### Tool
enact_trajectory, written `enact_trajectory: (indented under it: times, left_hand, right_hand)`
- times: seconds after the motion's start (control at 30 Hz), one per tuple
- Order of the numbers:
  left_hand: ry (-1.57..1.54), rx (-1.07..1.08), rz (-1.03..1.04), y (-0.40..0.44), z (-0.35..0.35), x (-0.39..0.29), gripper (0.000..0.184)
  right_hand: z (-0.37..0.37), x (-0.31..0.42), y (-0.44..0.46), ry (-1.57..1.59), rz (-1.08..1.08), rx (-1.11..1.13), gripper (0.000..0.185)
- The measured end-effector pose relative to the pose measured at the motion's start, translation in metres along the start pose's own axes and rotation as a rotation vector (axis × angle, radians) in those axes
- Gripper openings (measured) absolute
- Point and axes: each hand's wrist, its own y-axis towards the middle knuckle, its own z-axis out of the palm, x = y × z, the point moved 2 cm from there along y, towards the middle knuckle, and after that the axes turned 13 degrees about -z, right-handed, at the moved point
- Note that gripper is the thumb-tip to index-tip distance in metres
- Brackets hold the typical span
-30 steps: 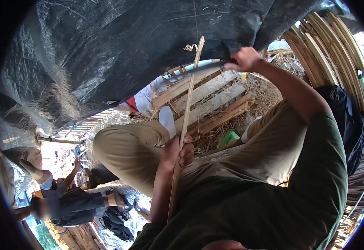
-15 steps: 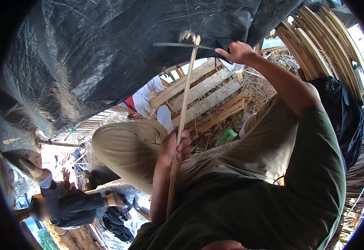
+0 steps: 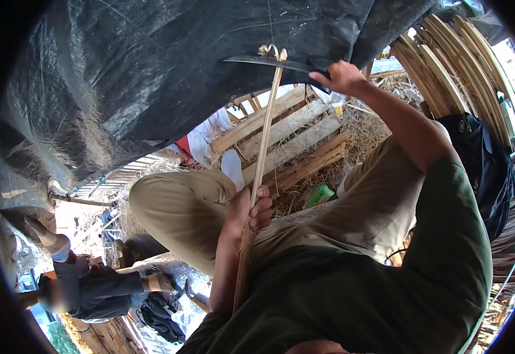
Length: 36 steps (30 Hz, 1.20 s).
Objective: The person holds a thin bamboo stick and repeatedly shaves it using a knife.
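Observation:
My left hand (image 3: 249, 211) is closed around a long, pale wooden strip (image 3: 264, 141), which slants up from beside my forearm. At its far end a thin curled shaving (image 3: 267, 50) hangs on, bent to the left. My right hand (image 3: 341, 78) grips the dark handle of a knife (image 3: 257, 60). Its long, slightly curved blade points left and lies across the strip just below the shaving. Handle and fingers partly overlap, so the full grip is hidden.
Black plastic sheeting (image 3: 169, 65) hangs ahead. Wooden slats (image 3: 295, 138) and straw lie beyond my legs, with a green object (image 3: 319, 195) nearby. A dark backpack (image 3: 481, 159) is at the right, beside stacked wood (image 3: 446, 71). Another person (image 3: 101, 289) sits at lower left.
My right hand and the knife have shifted slightly right and down. The strip's far end has moved a little right. The shaving, blurred before, now shows as a clear curl.

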Motion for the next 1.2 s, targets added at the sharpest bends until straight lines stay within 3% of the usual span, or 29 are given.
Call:
enact_trajectory:
  times: [0.07, 0.17, 0.2, 0.3, 0.33, 0.37, 0.43, 0.5, 0.57, 0.6, 0.73, 0.87, 0.97, 1.0, 1.1, 1.17, 1.2]
  left_hand:
    - [0.011, -0.013, 0.04, 0.001, -0.007, -0.005, 0.027]
    - [0.035, -0.046, 0.06, 0.007, -0.01, -0.009, 0.027]
    - [0.044, -0.062, 0.058, 0.009, -0.01, -0.01, 0.027]
    - [0.059, 0.022, 0.012, 0.006, -0.01, 0.001, 0.029]
    - [0.053, 0.002, -0.009, 0.007, -0.006, 0.0, 0.029]
    - [0.04, -0.021, -0.028, 0.007, -0.001, 0.0, 0.029]
    - [0.018, -0.034, -0.027, 0.007, -0.005, 0.0, 0.029]
    - [0.007, -0.012, -0.018, 0.011, -0.023, 0.001, 0.028]
    - [-0.004, 0.0, 0.01, 0.013, -0.025, -0.004, 0.026]
    - [-0.02, -0.009, 0.013, 0.014, -0.024, -0.004, 0.024]
    - [-0.089, -0.037, -0.021, 0.005, -0.018, 0.003, 0.023]
    - [-0.06, -0.032, -0.035, 0.012, -0.02, -0.001, 0.025]
    - [-0.016, -0.096, -0.024, 0.017, -0.032, -0.005, 0.027]
    - [-0.018, -0.109, -0.031, 0.019, -0.031, -0.006, 0.027]
    - [-0.024, -0.112, -0.055, 0.017, -0.02, -0.001, 0.029]
    - [-0.003, -0.089, -0.064, 0.016, -0.015, 0.0, 0.028]
    - [0.001, -0.076, -0.07, 0.015, -0.014, 0.001, 0.027]
  right_hand:
    - [-0.005, 0.017, -0.013, 0.025, -0.064, 0.056, 0.084]
    - [-0.001, 0.038, -0.024, -0.135, -0.478, 0.152, 0.081]
    - [0.003, 0.036, -0.024, -0.132, -0.59, 0.054, 0.084]
    - [0.023, 0.003, -0.003, -0.039, -0.091, 0.106, 0.089]
    - [0.012, -0.009, 0.004, 0.1, 0.178, 0.176, 0.094]
    - [0.005, -0.012, 0.002, 0.036, 0.118, 0.098, 0.095]
    - [0.008, -0.003, 0.001, 0.024, 0.067, 0.148, 0.092]
    - [0.024, 0.0, -0.009, -0.028, -0.204, 0.016, 0.084]
    - [0.01, 0.02, -0.022, -0.135, -0.491, 0.163, 0.083]
    - [0.006, 0.024, -0.026, -0.09, -0.604, 0.059, 0.083]
    - [0.025, -0.021, 0.003, 0.053, 0.138, 0.053, 0.091]
    - [0.016, -0.001, -0.007, -0.03, -0.02, 0.09, 0.088]
    - [0.009, 0.026, -0.019, -0.123, -0.38, 0.333, 0.083]
    - [0.013, 0.031, -0.021, -0.134, -0.597, 0.241, 0.082]
    - [0.02, 0.022, -0.012, -0.183, -0.48, 0.287, 0.083]
    - [0.028, -0.003, 0.0, -0.011, 0.062, 0.166, 0.082]
    - [0.035, -0.014, 0.006, 0.018, 0.148, 0.099, 0.082]
